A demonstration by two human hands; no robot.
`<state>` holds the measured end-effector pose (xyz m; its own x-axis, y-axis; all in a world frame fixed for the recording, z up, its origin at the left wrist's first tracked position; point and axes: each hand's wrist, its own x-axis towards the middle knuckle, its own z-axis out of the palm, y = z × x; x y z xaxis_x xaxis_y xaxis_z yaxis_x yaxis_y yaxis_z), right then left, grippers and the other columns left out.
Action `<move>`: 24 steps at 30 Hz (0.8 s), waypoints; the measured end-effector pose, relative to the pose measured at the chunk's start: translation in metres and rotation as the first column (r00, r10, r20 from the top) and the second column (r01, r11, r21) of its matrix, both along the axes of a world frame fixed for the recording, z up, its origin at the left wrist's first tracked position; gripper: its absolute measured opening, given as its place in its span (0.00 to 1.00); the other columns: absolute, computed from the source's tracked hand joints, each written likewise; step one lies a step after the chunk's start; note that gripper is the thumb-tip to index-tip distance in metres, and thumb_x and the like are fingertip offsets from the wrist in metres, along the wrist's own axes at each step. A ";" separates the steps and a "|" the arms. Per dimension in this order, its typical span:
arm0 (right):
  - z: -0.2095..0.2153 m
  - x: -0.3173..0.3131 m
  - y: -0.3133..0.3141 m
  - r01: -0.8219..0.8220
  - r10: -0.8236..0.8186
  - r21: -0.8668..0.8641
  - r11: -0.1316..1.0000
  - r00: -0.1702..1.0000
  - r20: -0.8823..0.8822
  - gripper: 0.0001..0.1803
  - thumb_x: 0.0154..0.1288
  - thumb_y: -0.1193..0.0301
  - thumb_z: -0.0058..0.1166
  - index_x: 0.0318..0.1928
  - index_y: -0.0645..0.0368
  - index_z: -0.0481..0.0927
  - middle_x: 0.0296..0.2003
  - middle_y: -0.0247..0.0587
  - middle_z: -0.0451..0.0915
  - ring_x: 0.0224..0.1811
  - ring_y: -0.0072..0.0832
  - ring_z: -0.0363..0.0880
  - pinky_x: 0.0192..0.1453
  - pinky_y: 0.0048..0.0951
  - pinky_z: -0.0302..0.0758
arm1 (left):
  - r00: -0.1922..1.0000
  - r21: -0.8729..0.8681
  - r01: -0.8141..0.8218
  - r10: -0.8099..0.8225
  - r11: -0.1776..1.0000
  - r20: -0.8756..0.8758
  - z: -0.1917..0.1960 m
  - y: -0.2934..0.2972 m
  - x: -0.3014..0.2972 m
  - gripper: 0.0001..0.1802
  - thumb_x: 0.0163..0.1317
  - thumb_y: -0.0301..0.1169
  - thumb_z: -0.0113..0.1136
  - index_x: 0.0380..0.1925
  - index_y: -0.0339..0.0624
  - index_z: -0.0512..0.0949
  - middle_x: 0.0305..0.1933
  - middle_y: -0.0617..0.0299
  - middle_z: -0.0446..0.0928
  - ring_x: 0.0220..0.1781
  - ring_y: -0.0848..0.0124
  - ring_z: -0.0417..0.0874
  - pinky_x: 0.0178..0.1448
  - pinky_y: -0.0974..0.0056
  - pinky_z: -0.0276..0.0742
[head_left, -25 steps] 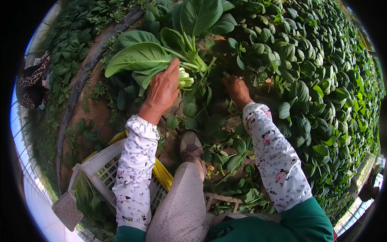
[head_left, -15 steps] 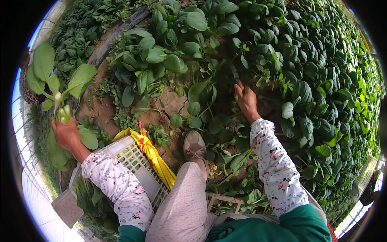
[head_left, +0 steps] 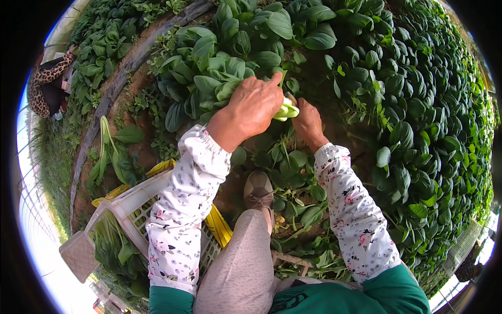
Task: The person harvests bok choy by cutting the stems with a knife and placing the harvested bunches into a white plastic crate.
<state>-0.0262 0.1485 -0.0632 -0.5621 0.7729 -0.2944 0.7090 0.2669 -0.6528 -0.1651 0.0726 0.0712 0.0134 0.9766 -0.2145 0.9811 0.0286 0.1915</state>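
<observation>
My left hand (head_left: 250,107) is closed around a bok choy plant (head_left: 286,111). Its pale green stem base sticks out to the right; its leaves merge with the growing leaves behind. Close by on the right, my right hand (head_left: 308,123) is closed on a small knife (head_left: 291,98), mostly hidden, near that stem base. At the left, loose bok choy (head_left: 108,149) lies on the ground past the crate. A white plastic crate (head_left: 125,203) beside my left leg holds more greens (head_left: 117,240).
Dense leafy rows (head_left: 402,131) fill the right side. A dark hose-like strip (head_left: 125,76) curves along the left. Yellow plastic (head_left: 218,226) hangs at the crate. My shoe (head_left: 258,189) stands among low plants. Another person in a leopard-print sleeve (head_left: 41,89) is at the far left.
My left hand has swung from the far left to the middle and now grips bok choy beside my right hand. The plant it held earlier appears left on the ground. My right hand shifted slightly.
</observation>
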 end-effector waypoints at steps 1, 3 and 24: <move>0.000 -0.006 -0.002 -0.002 0.002 -0.020 1.000 1.000 -0.009 0.24 0.64 0.52 0.46 0.33 0.65 0.73 0.29 0.59 0.77 0.36 0.55 0.75 0.38 0.47 0.69 | 0.997 -0.073 0.002 -0.007 0.997 -0.073 -0.006 0.016 -0.009 0.09 0.41 0.21 0.58 0.27 0.36 0.76 0.59 0.41 0.67 0.44 0.50 0.77 0.49 0.55 0.72; 0.010 -0.017 -0.004 0.005 -0.006 -0.050 0.999 0.999 -0.034 0.24 0.65 0.53 0.45 0.32 0.66 0.73 0.26 0.59 0.75 0.34 0.55 0.73 0.35 0.44 0.68 | 0.968 -0.050 -0.177 0.165 0.983 -0.188 -0.036 0.027 -0.046 0.06 0.39 0.21 0.58 0.22 0.35 0.77 0.62 0.40 0.63 0.44 0.50 0.78 0.49 0.55 0.73; -0.049 -0.091 0.012 0.081 -0.078 -0.564 0.822 0.996 0.030 0.29 0.67 0.49 0.40 0.33 0.68 0.76 0.29 0.61 0.77 0.36 0.58 0.75 0.39 0.46 0.71 | 0.909 0.141 -0.400 0.412 0.905 -0.062 -0.082 -0.051 -0.095 0.15 0.41 0.22 0.58 0.34 0.35 0.74 0.58 0.48 0.69 0.41 0.50 0.79 0.49 0.52 0.72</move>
